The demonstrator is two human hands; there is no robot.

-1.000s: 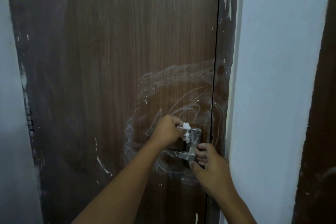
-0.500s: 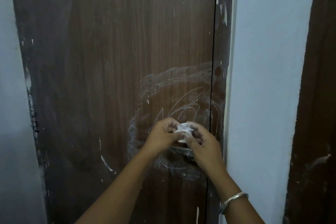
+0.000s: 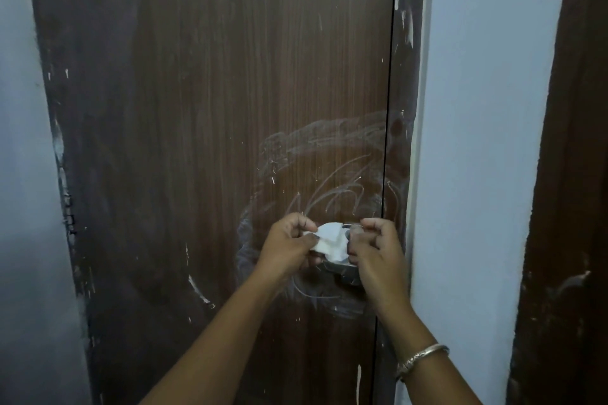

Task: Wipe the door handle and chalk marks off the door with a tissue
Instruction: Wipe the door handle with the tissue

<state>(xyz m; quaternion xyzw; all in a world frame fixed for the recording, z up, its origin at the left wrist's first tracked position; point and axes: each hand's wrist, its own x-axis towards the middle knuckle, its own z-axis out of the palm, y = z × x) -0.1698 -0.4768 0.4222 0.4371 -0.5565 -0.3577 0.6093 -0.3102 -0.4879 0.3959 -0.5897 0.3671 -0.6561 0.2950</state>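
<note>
A white crumpled tissue (image 3: 330,242) is stretched between my left hand (image 3: 289,245) and my right hand (image 3: 376,251), both pinching it in front of the door. The metal door handle (image 3: 342,271) is mostly hidden behind the tissue and my hands; only its lower plate shows. The brown wooden door (image 3: 197,141) carries white chalk marks (image 3: 335,174): smeared arcs and scribbles ringing the handle area. More chalk curves (image 3: 316,294) lie just below the handle.
A pale blue wall (image 3: 477,141) stands right of the door frame (image 3: 403,76), and another blue wall (image 3: 19,207) on the left. A second dark brown panel (image 3: 572,207) runs along the far right. A silver bangle (image 3: 421,357) is on my right wrist.
One second ago my left hand pressed the tissue on the handle plate while my right held the lever. Both hands now pinch the tissue and have pulled it wider apart.
</note>
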